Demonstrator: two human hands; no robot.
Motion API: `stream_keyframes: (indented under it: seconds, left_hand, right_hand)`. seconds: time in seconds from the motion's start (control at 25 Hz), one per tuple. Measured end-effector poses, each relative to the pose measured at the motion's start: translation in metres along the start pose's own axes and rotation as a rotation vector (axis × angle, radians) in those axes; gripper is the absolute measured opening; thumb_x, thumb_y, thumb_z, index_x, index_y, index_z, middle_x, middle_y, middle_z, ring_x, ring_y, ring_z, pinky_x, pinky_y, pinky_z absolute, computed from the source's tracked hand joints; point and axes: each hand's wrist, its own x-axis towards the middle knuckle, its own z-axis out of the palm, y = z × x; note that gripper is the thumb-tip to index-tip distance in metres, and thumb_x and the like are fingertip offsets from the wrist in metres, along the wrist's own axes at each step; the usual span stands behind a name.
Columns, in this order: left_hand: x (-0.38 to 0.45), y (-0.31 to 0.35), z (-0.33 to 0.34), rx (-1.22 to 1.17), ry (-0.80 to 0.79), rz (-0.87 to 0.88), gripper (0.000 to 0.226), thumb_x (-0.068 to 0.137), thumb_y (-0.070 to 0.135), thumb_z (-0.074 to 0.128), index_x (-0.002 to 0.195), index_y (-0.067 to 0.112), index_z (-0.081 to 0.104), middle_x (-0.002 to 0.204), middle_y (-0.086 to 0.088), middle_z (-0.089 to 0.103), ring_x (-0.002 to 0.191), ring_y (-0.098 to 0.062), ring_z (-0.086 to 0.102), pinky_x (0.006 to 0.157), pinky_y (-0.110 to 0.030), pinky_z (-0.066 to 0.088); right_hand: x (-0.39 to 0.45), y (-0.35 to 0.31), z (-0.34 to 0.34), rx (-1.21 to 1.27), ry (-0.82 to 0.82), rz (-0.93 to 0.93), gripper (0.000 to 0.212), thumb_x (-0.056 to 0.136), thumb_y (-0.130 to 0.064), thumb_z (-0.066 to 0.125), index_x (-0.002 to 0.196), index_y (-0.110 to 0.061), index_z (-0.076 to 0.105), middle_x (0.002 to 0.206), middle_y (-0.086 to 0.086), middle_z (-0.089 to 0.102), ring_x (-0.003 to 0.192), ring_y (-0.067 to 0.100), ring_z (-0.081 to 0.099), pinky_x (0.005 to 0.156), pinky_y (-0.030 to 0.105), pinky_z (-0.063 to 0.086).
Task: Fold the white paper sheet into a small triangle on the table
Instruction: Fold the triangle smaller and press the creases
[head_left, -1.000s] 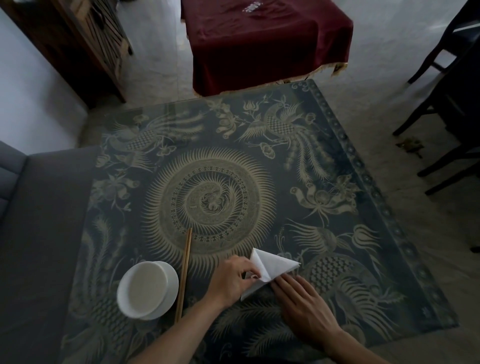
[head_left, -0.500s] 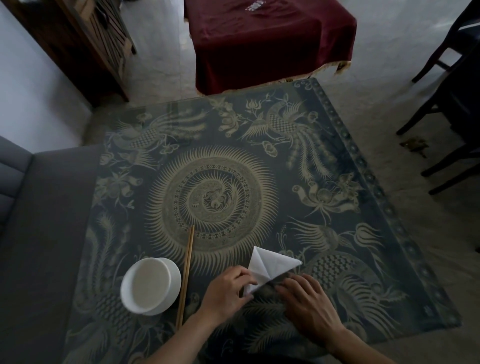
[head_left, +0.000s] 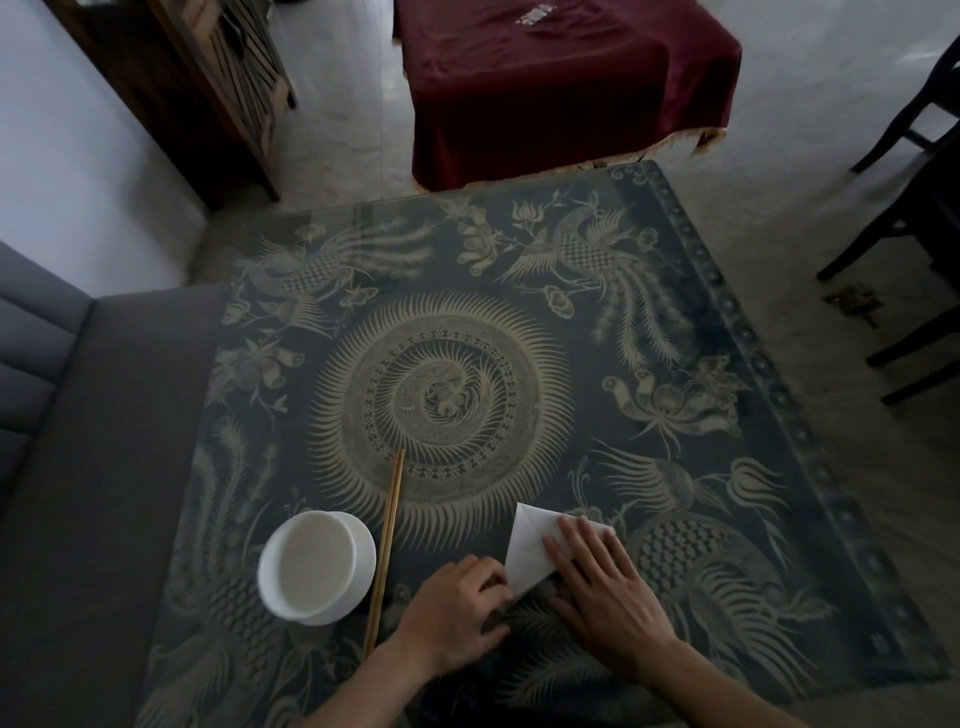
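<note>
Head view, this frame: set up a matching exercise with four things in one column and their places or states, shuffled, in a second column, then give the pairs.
Things:
1. folded white paper sheet
2. round white ceramic bowl
3. pair of wooden chopsticks
4. dark red tablecloth

Places or states:
A. drapes a separate table beyond the patterned one
B. lies just right of the bowl
C. pressed flat under the right hand, left hand at its near corner
D. stands near the table's left edge

Pairs: 1-C, 2-D, 3-B, 4-A
</note>
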Motion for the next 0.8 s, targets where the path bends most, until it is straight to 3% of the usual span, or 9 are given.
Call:
stream_keyframes:
  seconds: [0.2,0.32,0.44,0.56,0.64,0.8]
  left_hand:
    - [0.009,0.001,-0.001,-0.086,0.115,-0.087,0.029,0.088,0.046,0.058,0.107,0.024,0.065,0.107,0.007,0.058,0.094,-0.012,0.055,0.078,-0.029,0.049]
    - [0.029,0.004,-0.005,-0.012,0.151,-0.139,0.039,0.094,0.041,0.048,0.125,0.019,0.059,0.128,0.002,0.056,0.117,-0.016,0.051,0.094,-0.035,0.045]
    - [0.045,0.009,-0.003,0.090,0.020,-0.224,0.057,0.101,0.041,0.030,0.151,0.013,0.032,0.160,-0.001,0.025,0.147,-0.022,0.017,0.114,-0.044,0.024]
    - [0.049,0.009,0.007,0.156,-0.123,-0.248,0.064,0.102,0.050,0.012,0.156,0.017,0.003,0.163,0.005,-0.011,0.147,-0.021,-0.018,0.118,-0.047,-0.005]
    - [0.050,0.007,0.010,0.150,-0.179,-0.239,0.067,0.100,0.056,0.004,0.154,0.019,-0.009,0.160,0.007,-0.022,0.143,-0.017,-0.030,0.116,-0.050,-0.017]
    - [0.048,0.001,0.016,0.168,-0.217,-0.219,0.067,0.099,0.058,-0.001,0.151,0.022,-0.020,0.157,0.008,-0.031,0.141,-0.018,-0.035,0.113,-0.052,-0.019]
  right_hand:
    - [0.002,-0.001,0.001,0.006,-0.017,0.022,0.071,0.094,-0.056,0.042,0.152,-0.020,0.026,0.159,0.017,0.016,0.144,0.041,0.015,0.110,0.057,0.015]
    - [0.008,-0.006,-0.001,-0.018,0.014,-0.009,0.071,0.096,-0.053,0.038,0.151,-0.009,0.028,0.158,0.017,0.021,0.145,0.035,0.019,0.110,0.055,0.017]
    - [0.021,-0.014,-0.006,-0.028,0.020,-0.033,0.069,0.097,-0.048,0.037,0.149,-0.004,0.029,0.157,0.014,0.024,0.145,0.030,0.019,0.111,0.050,0.017]
    - [0.027,-0.018,-0.009,-0.009,0.009,-0.023,0.064,0.097,-0.041,0.034,0.149,-0.005,0.027,0.158,0.012,0.024,0.145,0.028,0.018,0.111,0.047,0.016]
    - [0.028,-0.017,-0.009,0.014,0.004,-0.007,0.063,0.097,-0.040,0.032,0.149,-0.006,0.028,0.157,0.011,0.025,0.145,0.027,0.018,0.110,0.045,0.016]
    - [0.027,-0.013,-0.007,0.071,-0.009,0.014,0.066,0.098,-0.048,0.026,0.149,-0.006,0.028,0.157,0.011,0.025,0.145,0.026,0.019,0.111,0.044,0.015]
